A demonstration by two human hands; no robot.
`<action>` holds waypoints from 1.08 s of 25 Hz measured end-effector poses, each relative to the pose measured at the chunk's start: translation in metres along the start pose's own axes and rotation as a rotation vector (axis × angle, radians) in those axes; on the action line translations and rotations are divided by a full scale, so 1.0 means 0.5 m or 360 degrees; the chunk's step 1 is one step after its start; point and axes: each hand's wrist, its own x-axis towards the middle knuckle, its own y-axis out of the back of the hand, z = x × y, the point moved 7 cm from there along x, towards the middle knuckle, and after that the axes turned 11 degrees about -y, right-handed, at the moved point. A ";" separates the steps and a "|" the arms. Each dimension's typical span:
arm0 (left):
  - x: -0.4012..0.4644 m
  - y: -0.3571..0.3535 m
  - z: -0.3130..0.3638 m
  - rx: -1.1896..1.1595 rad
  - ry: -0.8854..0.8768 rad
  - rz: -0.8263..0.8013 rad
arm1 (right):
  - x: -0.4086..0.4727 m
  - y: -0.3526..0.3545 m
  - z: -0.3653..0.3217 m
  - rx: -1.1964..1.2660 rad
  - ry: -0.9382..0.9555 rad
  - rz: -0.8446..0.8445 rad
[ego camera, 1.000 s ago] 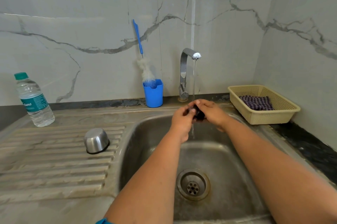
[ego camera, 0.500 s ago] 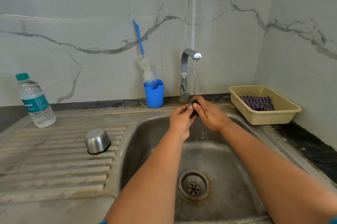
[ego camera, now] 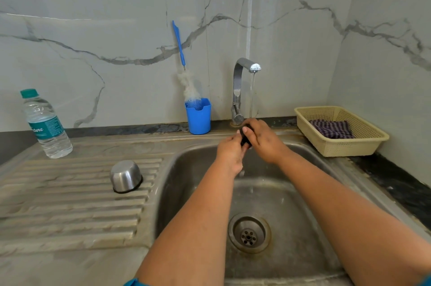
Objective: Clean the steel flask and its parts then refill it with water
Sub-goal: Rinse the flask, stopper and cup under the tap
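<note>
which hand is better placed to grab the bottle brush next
Left, probably. The left hand is on the same side as the bottle brush in the blue cup; the right hand would have to cross over.

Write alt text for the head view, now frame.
Both hands, left hand and right hand, hold a small black part under the running tap over the sink. A steel cup sits upside down on the drainboard.

Rinsing a small black part under the tap

Both hands, left hand (ego camera: pixel 229 151) and right hand (ego camera: pixel 263 140), grip the black part (ego camera: pixel 246 139) at twelve o'clock of the sink (ego camera: pixel 186 192).
</note>
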 end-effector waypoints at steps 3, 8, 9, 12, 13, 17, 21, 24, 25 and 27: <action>0.005 0.009 0.007 0.0189 -0.0163 -0.0026 | -0.003 -0.002 0.002 -0.0018 -0.0116 0.0084; 0.001 -0.004 0.036 0.0786 -0.0678 -0.0222 | -0.018 -0.042 0.063 0.1102 -0.1323 -0.0242; 0.001 -0.005 0.033 0.0801 -0.0686 -0.0213 | -0.019 -0.039 0.062 0.1029 -0.1306 -0.0240; 0.004 -0.002 0.019 0.0375 -0.0436 -0.0042 | 0.000 0.019 0.042 0.0171 -0.0592 0.0217; -0.002 -0.007 0.015 0.0205 -0.0314 -0.0026 | -0.007 0.030 0.023 0.0067 -0.0333 0.0274; -0.011 -0.004 0.000 0.0152 -0.0005 -0.0048 | -0.011 0.026 0.005 -0.0067 -0.0064 0.0197; -0.005 0.005 -0.007 0.0533 -0.0028 -0.0149 | 0.020 0.019 0.070 0.0367 -0.0656 0.0217; -0.006 -0.005 0.004 0.0462 -0.0170 -0.0205 | 0.022 0.003 0.080 0.1079 -0.0760 0.0014; -0.010 -0.012 0.003 0.0427 -0.0144 -0.0233 | 0.019 0.008 0.069 0.1183 -0.0724 -0.0067; -0.020 -0.024 -0.001 0.0399 -0.0038 -0.0260 | 0.017 0.017 0.058 0.1143 -0.0640 -0.0168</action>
